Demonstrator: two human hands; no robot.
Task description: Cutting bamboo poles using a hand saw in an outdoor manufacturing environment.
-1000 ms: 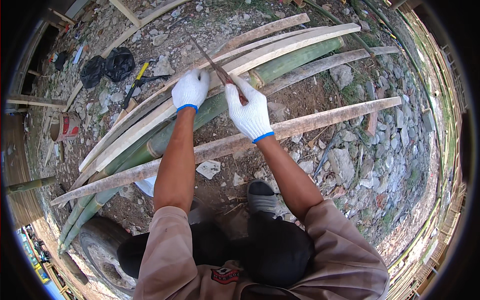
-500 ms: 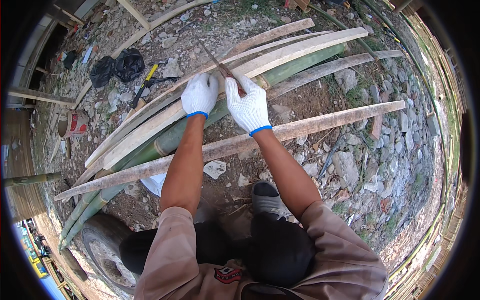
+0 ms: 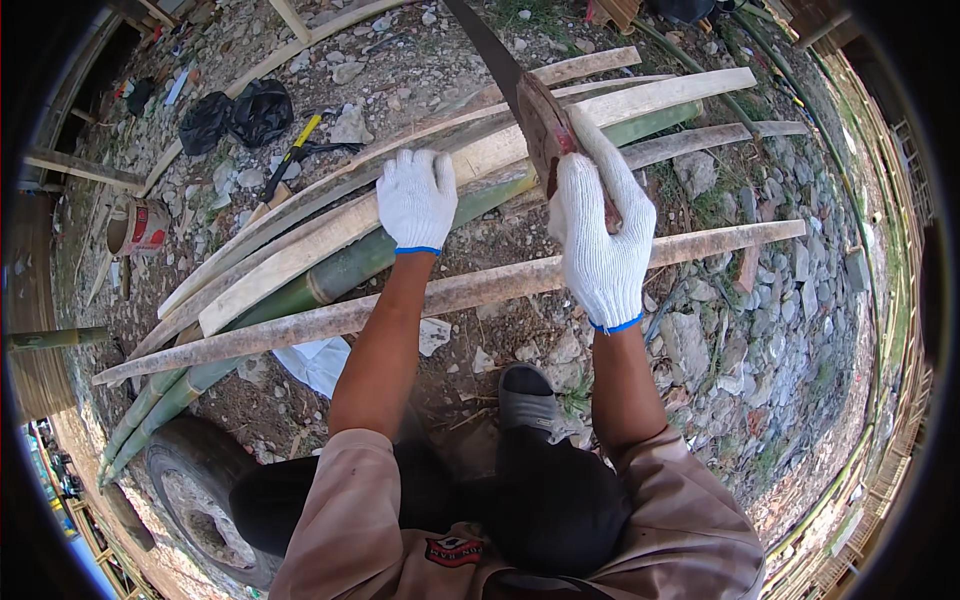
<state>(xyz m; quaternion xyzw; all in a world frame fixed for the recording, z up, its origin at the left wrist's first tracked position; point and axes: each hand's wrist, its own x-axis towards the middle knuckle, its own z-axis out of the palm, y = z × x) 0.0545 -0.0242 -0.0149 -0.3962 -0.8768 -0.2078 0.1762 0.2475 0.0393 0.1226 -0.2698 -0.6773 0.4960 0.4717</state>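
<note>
My right hand (image 3: 605, 225), in a white knit glove with a blue cuff, is closed round the handle of a hand saw (image 3: 512, 80). The saw is raised over the planks, its blade pointing up and away to the left. My left hand (image 3: 415, 205), gloved alike, is laid over a pale wooden plank (image 3: 290, 275), its fingers curled over it and their tips partly hidden. That plank lies along a green bamboo pole (image 3: 350, 272) with several other planks. Nearer me, a weathered narrow plank (image 3: 480, 290) passes across beneath both forearms.
A hammer with a yellow-and-black handle (image 3: 292, 155) and black plastic bags (image 3: 262, 110) lie on the stony ground at the far left. A bucket (image 3: 137, 228) sits farther left. Near my left leg is a wheel (image 3: 205, 505). Rubble (image 3: 690, 340) covers the right side.
My right hand has lifted the saw and swung it right and nearer me, away from the planks. My left hand has shifted slightly right along the pale plank.
</note>
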